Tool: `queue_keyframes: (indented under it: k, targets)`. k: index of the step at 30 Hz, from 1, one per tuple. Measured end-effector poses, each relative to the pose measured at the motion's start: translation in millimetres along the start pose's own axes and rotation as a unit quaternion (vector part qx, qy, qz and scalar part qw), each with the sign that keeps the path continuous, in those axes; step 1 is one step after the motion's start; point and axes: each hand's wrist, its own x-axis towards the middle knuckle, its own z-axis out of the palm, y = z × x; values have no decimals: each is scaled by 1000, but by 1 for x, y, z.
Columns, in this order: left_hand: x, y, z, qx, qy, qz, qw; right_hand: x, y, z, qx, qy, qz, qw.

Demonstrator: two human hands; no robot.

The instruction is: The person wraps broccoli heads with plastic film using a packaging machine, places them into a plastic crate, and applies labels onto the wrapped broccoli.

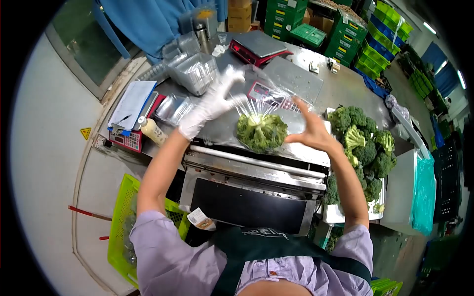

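A broccoli head [261, 134] sits stem up on the wrapping machine's top, with clear plastic film [257, 109] drawn in pleats over its stem. My left hand [215, 104], in a white glove, is raised to the left of it; thumb and fingers are apart, somewhat blurred, near the film. On the other side is my bare right hand [316, 132], its thumb and fingers spread in a C shape. The right thumb tip is at the broccoli's edge; whether it presses on it I cannot tell.
More broccoli [365, 148] is heaped on a white tray at right. The wrapping machine's steel roller [256, 160] and black plate [247, 204] lie before me. Clear plastic trays [197, 71], a red scale [259, 47], a clipboard [132, 104] and a bottle [152, 130] stand around.
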Motion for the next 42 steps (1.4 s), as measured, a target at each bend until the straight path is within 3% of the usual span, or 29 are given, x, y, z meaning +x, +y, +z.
queue_keyframes:
  k: [2, 3, 4, 5, 6, 7, 11, 12, 14, 16, 18, 20, 22, 24, 25, 27, 28, 29, 30, 31, 33, 34, 35, 36, 37, 38, 40, 41, 42]
  targets:
    - [-9, -35, 31, 25, -214, -131, 968, 3, 38, 41, -59, -79, -15, 995]
    - [-15, -35, 36, 11, -250, -150, 957, 0, 41, 52, -4, -137, 33, 990]
    - [-24, -31, 40, -3, -289, -167, 943, -4, 35, 61, -85, -164, 52, 981]
    - [-33, -25, 45, -175, -297, -185, 920, -9, 39, 68, -65, -125, 34, 989]
    - [-40, -26, 54, -177, -268, -164, 933, -10, 43, 73, -45, -87, 18, 995]
    - [-46, -23, 62, -178, -239, -142, 944, -6, 27, 68, -24, -77, 64, 995]
    - [-48, -30, 85, -165, -136, -164, 963, -4, 50, 81, 23, -7, 32, 999]
    - [-48, -30, 89, -291, -84, -260, 917, -5, 45, 78, 22, -7, 30, 999]
    - [-58, -42, 106, -366, -26, -249, 896, -10, 29, 70, 82, -22, 79, 993]
    - [-59, -11, 86, -337, -58, -271, 900, -25, 23, 70, 86, 7, 58, 995]
    - [-75, 11, 80, -346, -69, -226, 908, -51, -15, 50, 72, -39, 114, 990]
    - [-97, 57, 63, -268, -165, -295, 902, -86, -30, 42, 96, -99, 141, 980]
    - [-123, 73, 67, -225, -392, -400, 797, -113, -57, 26, 97, -306, 265, 909]
    - [-164, 99, 72, -390, -406, -515, 646, -150, -73, 34, 349, -350, 380, 782]
    - [-195, 109, 76, -492, -371, -428, 662, -168, -73, 48, 375, -352, 432, 741]
    - [-241, 109, 95, -557, -358, -235, 712, -185, -79, 70, 383, -345, 527, 675]
    - [-253, 106, 101, -590, -400, -239, 660, -183, -79, 76, 385, -348, 528, 672]
    - [-261, 100, 110, -606, -449, -266, 600, -179, -76, 83, 471, -357, 512, 623]
    - [-261, 99, 113, -606, -473, -280, 575, -177, -75, 88, 555, -362, 493, 564]
    - [-261, 96, 115, -595, -484, -286, 575, -176, -73, 91, 559, -368, 494, 555]
    - [-264, 104, 102, -576, -433, -280, 634, -184, -70, 93, 503, -396, 498, 585]
    - [-267, 109, 97, -640, -379, -373, 555, -187, -69, 94, 478, -396, 498, 606]
    - [-269, 113, 91, -693, -306, -455, 469, -188, -67, 84, 465, -431, 503, 587]
    - [-271, 113, 89, -712, -243, -592, 288, -196, -69, 82, 469, -433, 504, 582]
    - [-270, 116, 74, -692, -254, -598, 313, -209, -72, 81, 440, -382, 481, 655]
    - [-270, 129, 58, -636, -245, -617, 393, -219, -76, 79, 405, -328, 455, 722]
    - [-284, 151, 51, -457, -234, -496, 700, -234, -86, 68, 352, -235, 387, 819]
    - [-283, 165, 43, -343, -227, -452, 791, -248, -86, 76, 294, -139, 330, 886]
    - [-284, 180, 46, -280, -162, -444, 836, -252, -88, 69, 220, -172, 354, 893]
